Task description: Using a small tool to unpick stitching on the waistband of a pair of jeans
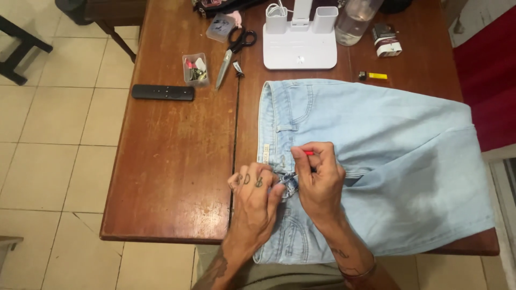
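Note:
Light blue jeans [387, 156] lie flat across the right half of a brown wooden table [172, 161], waistband toward the middle. My left hand [255, 201] pinches the waistband edge near the fly between thumb and fingers. My right hand [318, 180] rests on the denim just beside it, fingers closed on a small red tool [308, 153] whose tip sticks out to the left. The two hands touch at the spot on the waistband.
Scissors [232, 52], a small clear box of bits [195, 69] and a black remote [163, 92] lie at the back left. A white charging stand [299, 43], a clear bottle [355, 21], a small pack [387, 42] and a yellow lighter [374, 75] sit behind the jeans. Tiled floor lies left.

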